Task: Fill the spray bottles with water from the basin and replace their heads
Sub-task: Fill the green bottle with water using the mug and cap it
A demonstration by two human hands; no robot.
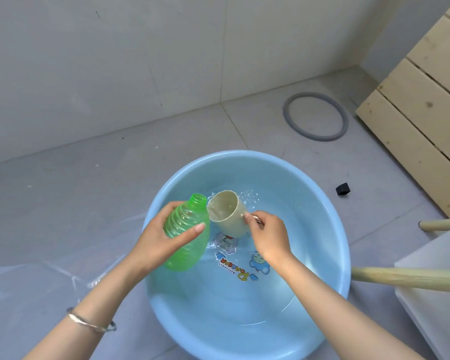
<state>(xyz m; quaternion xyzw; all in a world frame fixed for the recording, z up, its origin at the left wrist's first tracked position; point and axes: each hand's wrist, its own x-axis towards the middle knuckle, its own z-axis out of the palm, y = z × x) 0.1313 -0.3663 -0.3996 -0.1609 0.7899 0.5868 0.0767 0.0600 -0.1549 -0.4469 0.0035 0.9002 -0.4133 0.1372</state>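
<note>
Wrapping round the ribbed body, the left hand (159, 239) is closed on the green bottle (190, 252), which is held tilted, neck open, over the left edge of the blue basin (344, 258). Just right of it, over the basin's water, a beige cup (227, 216) is pinched by its handle in the right hand (269, 239), mouth tipped toward the bottle neck. Beyond the basin, a small black object (343, 189) and a grey ring (289, 120) are seen.

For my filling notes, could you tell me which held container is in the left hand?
The green bottle is gripped by the left hand; the beige cup is held by its handle in the right hand.
</note>
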